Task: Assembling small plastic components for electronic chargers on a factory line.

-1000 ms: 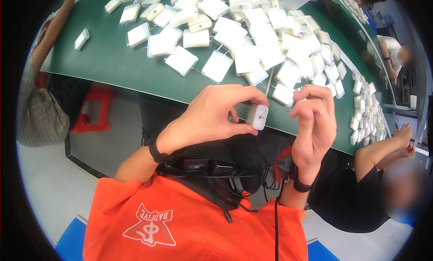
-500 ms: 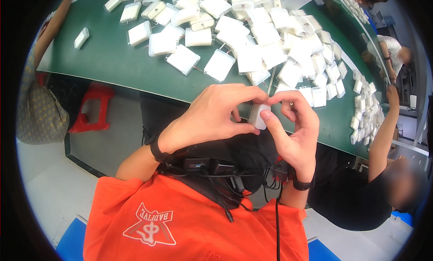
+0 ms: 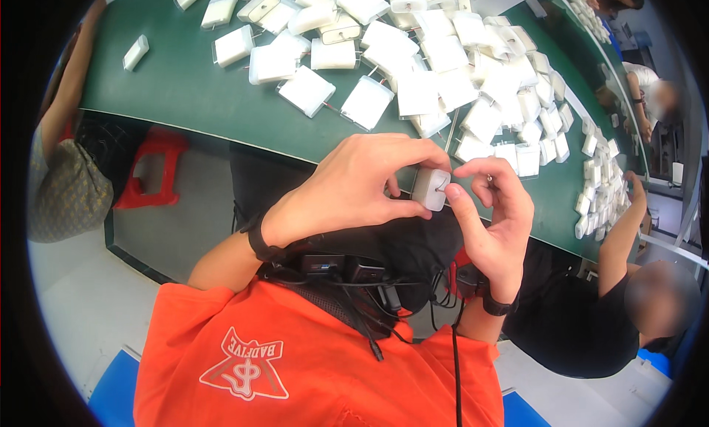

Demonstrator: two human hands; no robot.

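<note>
My left hand (image 3: 362, 177) pinches a small white block-shaped plastic part (image 3: 429, 188) between thumb and forefinger, just off the table's near edge. From the end of the part facing right, a short dark wire or pin sticks out. My right hand (image 3: 496, 219) is close beside that end, thumb and forefinger apart. Its thumb tip is right at the part; whether they touch I cannot tell. The other right fingers are curled, and a small shiny spot on them is too small to name.
On the green table (image 3: 177, 84) lies a heap of similar white parts (image 3: 417, 95), many with thin wires. One part (image 3: 136, 53) lies alone at the left. A co-worker in black (image 3: 583, 324) sits at the right, another person's arm (image 3: 66, 87) at the left. A red stool (image 3: 159, 169) stands below.
The part's wired end now shows, where the right fingers covered it before. My right thumb and forefinger have spread and drawn back to the right; the left hand keeps its pinch.
</note>
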